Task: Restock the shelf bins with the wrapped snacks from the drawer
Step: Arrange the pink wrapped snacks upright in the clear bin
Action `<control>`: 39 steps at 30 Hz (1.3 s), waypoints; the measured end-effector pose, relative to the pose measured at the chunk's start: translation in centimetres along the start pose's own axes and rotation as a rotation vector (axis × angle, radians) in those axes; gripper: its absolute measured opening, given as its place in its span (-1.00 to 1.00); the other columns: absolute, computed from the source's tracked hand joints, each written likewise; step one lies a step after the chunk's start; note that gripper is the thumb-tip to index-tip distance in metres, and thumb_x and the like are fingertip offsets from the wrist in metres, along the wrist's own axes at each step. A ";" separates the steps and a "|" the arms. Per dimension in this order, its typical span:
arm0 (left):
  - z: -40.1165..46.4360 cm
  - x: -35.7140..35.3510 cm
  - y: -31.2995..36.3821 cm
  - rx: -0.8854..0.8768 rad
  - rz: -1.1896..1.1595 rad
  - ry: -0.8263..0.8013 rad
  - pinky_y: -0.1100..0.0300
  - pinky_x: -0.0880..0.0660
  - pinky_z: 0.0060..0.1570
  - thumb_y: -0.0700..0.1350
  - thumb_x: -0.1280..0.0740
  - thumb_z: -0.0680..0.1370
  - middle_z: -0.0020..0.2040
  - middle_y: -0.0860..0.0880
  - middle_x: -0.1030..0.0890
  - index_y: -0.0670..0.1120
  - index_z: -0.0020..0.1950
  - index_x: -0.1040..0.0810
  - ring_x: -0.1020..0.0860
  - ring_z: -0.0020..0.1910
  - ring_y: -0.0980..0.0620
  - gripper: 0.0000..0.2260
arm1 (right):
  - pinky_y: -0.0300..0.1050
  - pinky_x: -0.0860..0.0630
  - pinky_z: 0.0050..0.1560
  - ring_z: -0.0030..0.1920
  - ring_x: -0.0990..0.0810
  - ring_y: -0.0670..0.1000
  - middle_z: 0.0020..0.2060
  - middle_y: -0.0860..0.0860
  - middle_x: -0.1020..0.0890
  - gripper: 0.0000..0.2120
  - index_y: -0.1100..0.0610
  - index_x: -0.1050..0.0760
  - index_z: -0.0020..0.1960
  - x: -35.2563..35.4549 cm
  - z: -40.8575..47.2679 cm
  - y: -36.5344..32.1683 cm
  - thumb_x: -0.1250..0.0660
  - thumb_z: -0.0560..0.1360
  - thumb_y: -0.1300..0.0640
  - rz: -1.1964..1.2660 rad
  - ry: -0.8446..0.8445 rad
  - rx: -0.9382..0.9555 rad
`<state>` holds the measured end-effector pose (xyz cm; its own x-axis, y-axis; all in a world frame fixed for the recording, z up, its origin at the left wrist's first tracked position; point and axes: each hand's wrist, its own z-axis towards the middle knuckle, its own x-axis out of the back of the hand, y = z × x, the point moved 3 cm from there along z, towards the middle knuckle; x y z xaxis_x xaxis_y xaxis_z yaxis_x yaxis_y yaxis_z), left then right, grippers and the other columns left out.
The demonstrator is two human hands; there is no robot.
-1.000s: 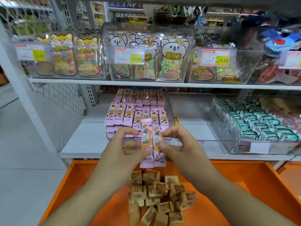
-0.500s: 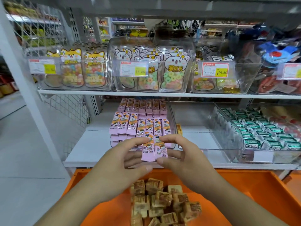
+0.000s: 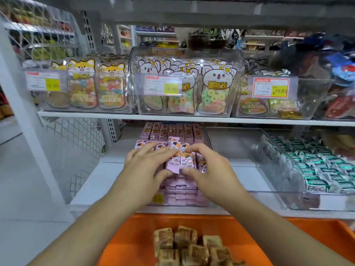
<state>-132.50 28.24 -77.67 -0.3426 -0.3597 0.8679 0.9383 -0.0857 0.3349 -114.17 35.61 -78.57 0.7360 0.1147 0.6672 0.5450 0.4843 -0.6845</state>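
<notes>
Two pink wrapped snack bars (image 3: 180,157) sit pinched between the left hand (image 3: 148,166) and right hand (image 3: 208,167), atop the full pink stack in the clear bin (image 3: 208,143). About nine brown wrapped snacks (image 3: 190,246) lie in the orange drawer (image 3: 134,237) below.

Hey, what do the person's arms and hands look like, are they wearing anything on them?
Both forearms are bare up to the frame edge: no sleeves show. The left hand and right hand wear no gloves, and no rings, watch or bracelets are visible. Nails look short and unpainted.
</notes>
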 end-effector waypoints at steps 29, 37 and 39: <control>0.8 -3.5 -2.5 0.073 0.088 -0.013 0.12 0.10 0.56 0.21 0.02 0.73 0.63 0.27 -0.19 0.31 0.63 -0.16 -0.01 0.63 0.16 -0.56 | 0.14 -0.04 0.66 0.68 0.11 0.07 0.69 -0.05 -0.04 -0.25 -0.19 0.14 0.69 -2.8 0.9 2.2 -0.17 0.65 -0.29 -0.449 -0.152 0.181; -0.5 -2.5 -1.7 0.035 -0.007 0.032 0.27 0.17 0.51 0.27 0.07 0.66 0.60 0.31 -0.22 0.29 0.62 -0.25 -0.03 0.62 0.23 -0.49 | 0.10 -0.09 0.65 0.66 0.08 -0.03 0.66 -0.09 -0.11 -0.29 -0.18 0.03 0.68 -1.4 -0.2 1.8 -0.22 0.65 -0.22 -0.364 -0.136 0.207; -1.6 -2.1 -0.7 -0.003 -0.030 0.046 0.25 0.11 0.52 0.24 0.03 0.68 0.58 0.34 -0.25 0.25 0.61 -0.29 -0.06 0.60 0.27 -0.51 | 0.07 -0.10 0.64 0.65 0.05 -0.04 0.65 -0.11 -0.14 -0.32 -0.19 -0.02 0.67 -0.6 -1.2 1.8 -0.24 0.65 -0.20 -0.321 -0.137 0.214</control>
<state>-132.38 27.59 -80.31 -0.3683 -0.3994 0.8396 0.9278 -0.0996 0.3596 -113.19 35.37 -80.54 0.4740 0.0355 0.8798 0.6317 0.6823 -0.3679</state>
